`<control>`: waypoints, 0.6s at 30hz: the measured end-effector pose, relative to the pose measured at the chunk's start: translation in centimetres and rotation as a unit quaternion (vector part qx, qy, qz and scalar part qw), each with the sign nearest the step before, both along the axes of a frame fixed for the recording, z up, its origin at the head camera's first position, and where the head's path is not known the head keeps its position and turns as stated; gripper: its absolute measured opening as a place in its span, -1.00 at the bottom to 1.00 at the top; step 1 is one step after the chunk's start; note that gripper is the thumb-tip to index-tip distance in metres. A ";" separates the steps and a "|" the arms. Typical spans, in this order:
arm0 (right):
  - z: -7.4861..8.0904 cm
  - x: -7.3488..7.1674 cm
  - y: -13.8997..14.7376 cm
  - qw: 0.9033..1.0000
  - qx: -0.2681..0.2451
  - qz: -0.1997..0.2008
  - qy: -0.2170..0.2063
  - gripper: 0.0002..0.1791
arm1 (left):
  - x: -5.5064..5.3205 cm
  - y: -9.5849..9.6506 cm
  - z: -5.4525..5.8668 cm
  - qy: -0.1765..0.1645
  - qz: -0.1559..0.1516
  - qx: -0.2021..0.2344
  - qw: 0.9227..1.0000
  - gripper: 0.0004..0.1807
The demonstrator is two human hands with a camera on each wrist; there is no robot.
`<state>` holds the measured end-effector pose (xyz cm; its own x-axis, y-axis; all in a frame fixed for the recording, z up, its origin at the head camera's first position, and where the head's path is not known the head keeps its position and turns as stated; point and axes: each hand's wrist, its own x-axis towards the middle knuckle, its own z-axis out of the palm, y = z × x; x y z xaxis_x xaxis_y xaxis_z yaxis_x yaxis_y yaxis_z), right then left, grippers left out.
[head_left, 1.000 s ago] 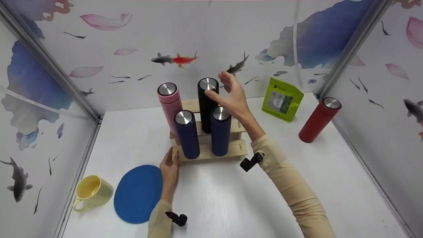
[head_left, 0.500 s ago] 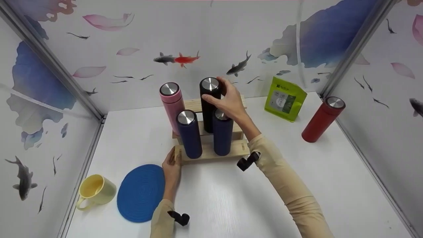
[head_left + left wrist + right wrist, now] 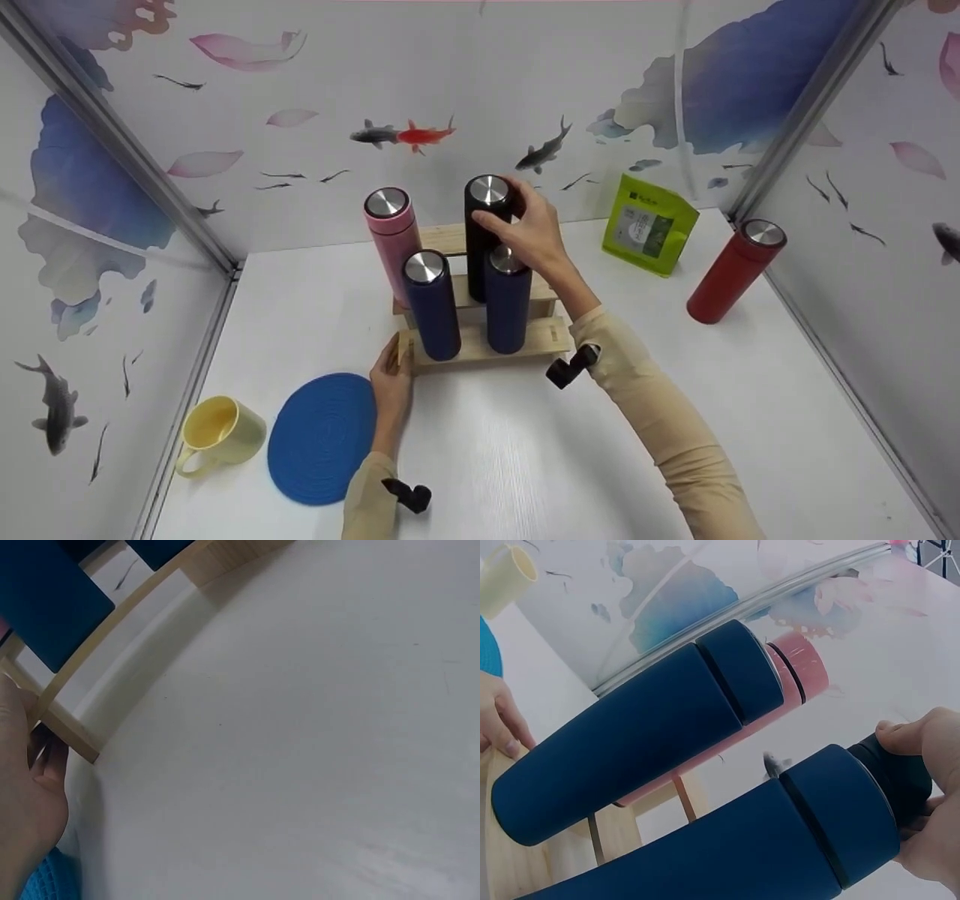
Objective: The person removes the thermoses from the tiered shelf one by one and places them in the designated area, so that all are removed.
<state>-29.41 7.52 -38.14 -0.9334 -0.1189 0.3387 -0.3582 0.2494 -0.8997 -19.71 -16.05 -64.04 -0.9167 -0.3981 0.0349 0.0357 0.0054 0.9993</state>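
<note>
A stepped wooden rack (image 3: 536, 341) bears several vacuum flasks. On its front step stand two dark blue flasks (image 3: 433, 311) (image 3: 508, 307). Behind them, a pink flask (image 3: 394, 240) is on the left and a black flask (image 3: 480, 232) on the right. My right hand (image 3: 534, 231) grips the black flask near its steel-topped lid, thumb in front and fingers behind. In the right wrist view the right blue flask partly hides it. My left hand (image 3: 391, 382) holds the rack's front left end between thumb and fingers, also visible in the left wrist view.
A red flask (image 3: 731, 277) stands on the right, near a green pouch (image 3: 650, 229) at the back wall. Left of the rack lie a round blue mat (image 3: 322, 442) and a yellow mug (image 3: 225, 431). Patterned panels enclose the white table (image 3: 480, 465).
My right hand has come in from the right and taken hold of the black flask, which has since shifted slightly to the right. My left hand has stayed on the rack.
</note>
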 end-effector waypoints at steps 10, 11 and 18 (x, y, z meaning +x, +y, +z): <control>-0.1 -0.1 1.3 0.999 -0.034 -0.011 0.015 -0.25 | 0.0 -0.2 -0.2 0.016 -0.005 0.004 1.000 -0.48; -0.1 -0.1 1.4 0.999 -0.037 -0.012 0.018 -0.25 | 0.0 -0.2 -0.2 0.015 -0.003 0.003 1.000 -0.48; -0.1 -0.2 2.5 0.998 -0.027 -0.032 0.037 -0.27 | 0.0 -0.1 -0.1 -0.005 -0.007 0.000 1.000 -0.46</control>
<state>-29.58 10.05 -38.24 -0.9109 -0.0398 0.4107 -0.4086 0.2265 -0.8842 -19.70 -16.12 -64.14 -0.9223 -0.3857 0.0248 0.0250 0.0047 0.9997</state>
